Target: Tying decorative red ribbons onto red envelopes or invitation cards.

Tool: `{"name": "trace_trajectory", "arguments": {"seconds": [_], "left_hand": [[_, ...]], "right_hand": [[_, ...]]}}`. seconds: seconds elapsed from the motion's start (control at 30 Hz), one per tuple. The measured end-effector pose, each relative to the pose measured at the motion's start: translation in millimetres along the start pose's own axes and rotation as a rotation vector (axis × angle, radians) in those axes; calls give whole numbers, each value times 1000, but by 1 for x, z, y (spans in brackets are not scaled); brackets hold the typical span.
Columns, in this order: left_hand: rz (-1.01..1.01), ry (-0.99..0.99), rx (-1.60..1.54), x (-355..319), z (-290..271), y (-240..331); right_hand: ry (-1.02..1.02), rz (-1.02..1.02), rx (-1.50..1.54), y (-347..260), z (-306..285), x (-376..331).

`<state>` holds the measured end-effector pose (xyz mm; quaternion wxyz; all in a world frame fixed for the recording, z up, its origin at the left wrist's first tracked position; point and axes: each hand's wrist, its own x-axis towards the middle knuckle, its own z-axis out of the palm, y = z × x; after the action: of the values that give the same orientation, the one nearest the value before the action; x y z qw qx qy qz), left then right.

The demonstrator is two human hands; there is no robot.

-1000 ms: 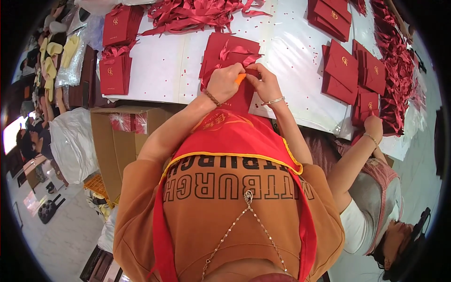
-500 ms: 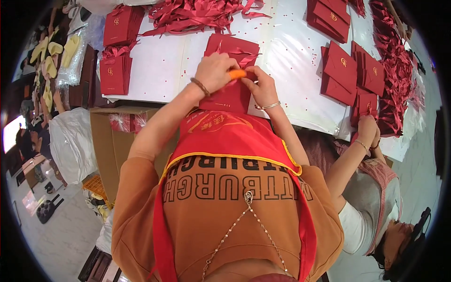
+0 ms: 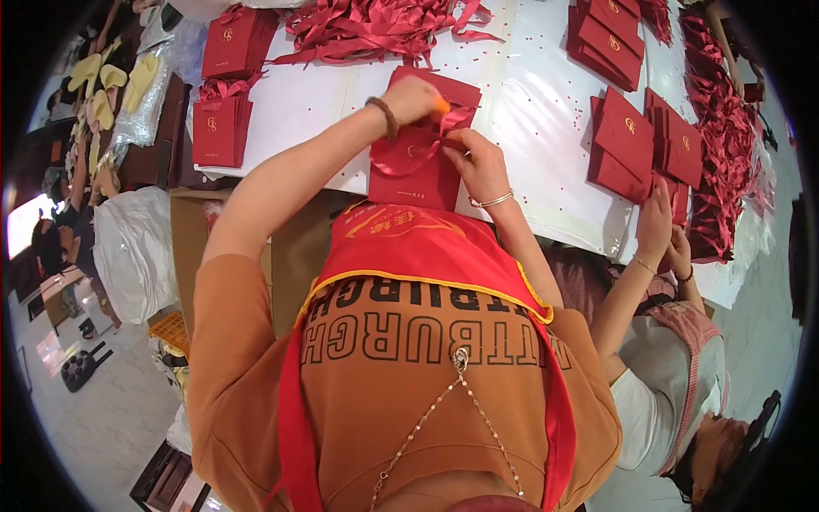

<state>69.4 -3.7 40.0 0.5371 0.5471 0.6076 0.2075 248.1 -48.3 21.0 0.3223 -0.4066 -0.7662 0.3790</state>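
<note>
A dark red paper gift bag (image 3: 426,183) lies flat at the table's near edge in front of me. A glossy red ribbon (image 3: 394,166) makes a loose loop across it. My left hand (image 3: 408,99) is closed over the bag's upper part, close to the ribbon, somewhat blurred; a small orange piece (image 3: 440,104) shows at its fingertips, and whether it is worn or held I cannot tell. My right hand (image 3: 479,162) pinches the ribbon between thumb and forefinger at the bag's right side.
Loose red ribbons (image 3: 367,30) are heaped at the far side. Stacked red bags (image 3: 220,132) stand left, and more red bags (image 3: 621,147) lie right. A co-worker's hand (image 3: 655,224) works there. An open cardboard box (image 3: 294,243) is below the table's left edge.
My left hand has moved away from me and slightly right, apart from the right hand. A ribbon loop now shows over the bag. The co-worker's hand has risen toward the bags.
</note>
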Motion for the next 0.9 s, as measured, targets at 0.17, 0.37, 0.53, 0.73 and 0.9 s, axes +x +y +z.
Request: {"name": "trace_trajectory", "arguments": {"seconds": [0.17, 0.37, 0.53, 0.73, 0.9], "left_hand": [[103, 135, -209, -5, -39, 0], [50, 108, 246, -16, -43, -12], [97, 388, 363, -20, -30, -27], [-69, 204, 79, -13, -36, -43], [8, 200, -233, -15, -35, -56]], "right_hand": [[-27, 28, 61, 3, 3, -3], [-58, 117, 92, 5, 6, -3], [-70, 125, 88, 5, 6, -3], [-69, 144, 137, 5, 9, -1], [-89, 195, 126, 8, 6, -1]]}}
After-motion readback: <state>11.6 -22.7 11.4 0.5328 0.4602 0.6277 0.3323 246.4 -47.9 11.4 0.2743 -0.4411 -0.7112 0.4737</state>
